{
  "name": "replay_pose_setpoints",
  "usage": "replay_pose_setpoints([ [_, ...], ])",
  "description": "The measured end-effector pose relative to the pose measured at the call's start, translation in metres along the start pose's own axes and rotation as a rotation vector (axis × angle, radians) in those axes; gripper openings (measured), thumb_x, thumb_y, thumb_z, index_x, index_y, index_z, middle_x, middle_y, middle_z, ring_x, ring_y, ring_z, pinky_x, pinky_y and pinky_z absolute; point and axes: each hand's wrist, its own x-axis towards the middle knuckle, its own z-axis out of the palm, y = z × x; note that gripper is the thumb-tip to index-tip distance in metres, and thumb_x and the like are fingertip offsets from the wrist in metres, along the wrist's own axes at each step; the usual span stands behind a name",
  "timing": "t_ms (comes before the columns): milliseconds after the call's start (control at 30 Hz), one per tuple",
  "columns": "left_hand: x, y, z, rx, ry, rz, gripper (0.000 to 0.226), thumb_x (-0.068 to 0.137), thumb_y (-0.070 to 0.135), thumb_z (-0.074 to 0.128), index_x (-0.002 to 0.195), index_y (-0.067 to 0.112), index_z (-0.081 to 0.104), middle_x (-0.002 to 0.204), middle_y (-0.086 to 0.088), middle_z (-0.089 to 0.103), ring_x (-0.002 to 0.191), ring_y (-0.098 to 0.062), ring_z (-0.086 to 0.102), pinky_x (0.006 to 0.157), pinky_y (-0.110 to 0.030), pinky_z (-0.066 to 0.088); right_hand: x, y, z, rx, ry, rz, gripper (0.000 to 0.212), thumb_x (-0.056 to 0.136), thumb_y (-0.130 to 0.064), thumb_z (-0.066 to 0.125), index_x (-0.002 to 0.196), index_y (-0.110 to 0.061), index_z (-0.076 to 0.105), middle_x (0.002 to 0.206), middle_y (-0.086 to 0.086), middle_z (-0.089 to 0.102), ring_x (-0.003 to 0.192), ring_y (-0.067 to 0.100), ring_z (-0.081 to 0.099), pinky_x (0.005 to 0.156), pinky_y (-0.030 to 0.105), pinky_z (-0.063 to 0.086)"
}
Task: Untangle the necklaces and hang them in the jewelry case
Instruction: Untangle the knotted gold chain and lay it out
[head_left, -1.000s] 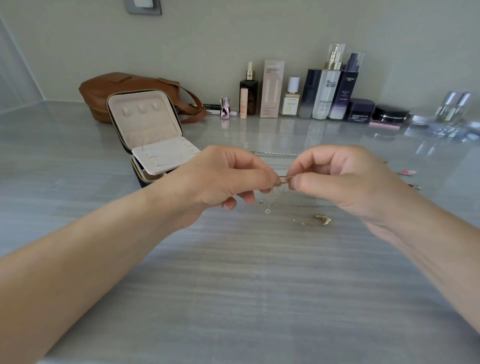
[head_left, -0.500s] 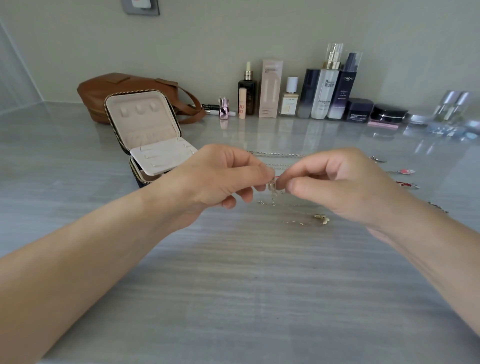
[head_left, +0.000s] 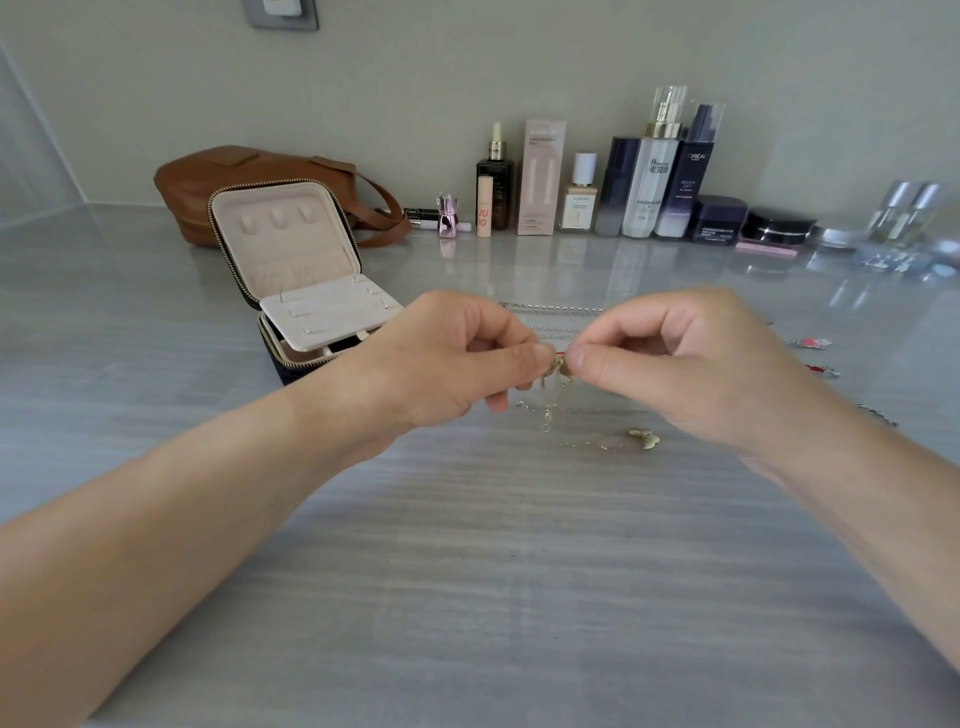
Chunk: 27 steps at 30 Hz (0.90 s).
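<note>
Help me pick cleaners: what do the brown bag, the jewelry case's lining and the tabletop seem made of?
Brown bag: leather or imitation, smooth with soft sheen. Jewelry case lining: cream velvety fabric, matte. Tabletop: polished stone or laminate, grey veining, mirrors the bottles.

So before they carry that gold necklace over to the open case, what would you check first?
1. Grip: left hand and right hand both pinch the gold necklace: ok.
2. Tangle undone: cannot tell, the fingertips hide it.
3. Chain lifted off the tabletop: not ok, part trails on it.
4. Jewelry case open, lid upright: ok.
5. Lid hooks free: ok, nothing hangs there.
</note>
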Motion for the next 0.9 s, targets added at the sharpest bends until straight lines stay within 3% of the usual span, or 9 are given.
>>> replay_pose_setpoints([
  [267, 0.0014, -0.0004, 0.0000, 0.005, 0.060, 0.045, 0.021, 0.085, 0.020, 0.062, 0.065, 0.019, 0.061, 0.042, 0.016, 0.055, 0.038, 0.002, 0.046, 0.042, -0.010, 0.034, 0.0001, -0.0026, -0.0001, -0.046, -0.001, -0.008, 0.006, 0.068, -0.027, 0.068, 0.068, -0.032, 0.072, 0.070, 0.005, 0.070, 0.070, 0.031, 0.063, 0.063, 0.045, 0.053],
  [400, 0.0016, -0.0011, 0.0010, 0.024, 0.088, 0.064, 0.020, 0.086, 0.021, 0.060, 0.066, 0.021, 0.060, 0.042, 0.018, 0.055, 0.038, 0.002, 0.047, 0.041, -0.011, 0.035, 0.0005, -0.0020, 0.0002, -0.050, -0.010, -0.014, 0.006, 0.070, -0.029, 0.070, 0.065, -0.027, 0.072, 0.070, 0.006, 0.070, 0.069, 0.033, 0.062, 0.061, 0.041, 0.049],
  [600, 0.0020, -0.0025, 0.0017, 0.058, 0.081, 0.060, 0.020, 0.086, 0.022, 0.061, 0.066, 0.024, 0.061, 0.043, 0.018, 0.055, 0.038, 0.003, 0.047, 0.041, -0.012, 0.034, 0.0010, -0.0009, 0.0024, 0.013, -0.011, 0.018, 0.005, 0.073, -0.020, 0.069, 0.068, -0.020, 0.071, 0.072, 0.007, 0.069, 0.066, 0.029, 0.060, 0.065, 0.049, 0.052],
  [767, 0.0025, -0.0040, 0.0020, 0.070, 0.166, 0.142, 0.017, 0.082, 0.018, 0.066, 0.069, 0.027, 0.063, 0.049, 0.022, 0.056, 0.043, 0.002, 0.047, 0.038, -0.009, 0.032, 0.0014, -0.0002, 0.0010, 0.088, -0.003, 0.067, 0.009, 0.075, -0.019, 0.067, 0.068, -0.020, 0.070, 0.076, 0.015, 0.066, 0.065, 0.015, 0.054, 0.065, 0.031, 0.043],
  [900, -0.0033, -0.0009, 0.0035, 0.125, 0.123, 0.198, 0.016, 0.080, 0.016, 0.068, 0.069, 0.028, 0.065, 0.048, 0.025, 0.055, 0.038, 0.002, 0.044, 0.037, -0.006, 0.028, 0.0018, 0.0000, 0.0012, 0.085, -0.005, 0.112, 0.010, 0.077, -0.019, 0.066, 0.068, -0.019, 0.070, 0.078, 0.016, 0.065, 0.065, 0.013, 0.052, 0.064, 0.029, 0.040],
])
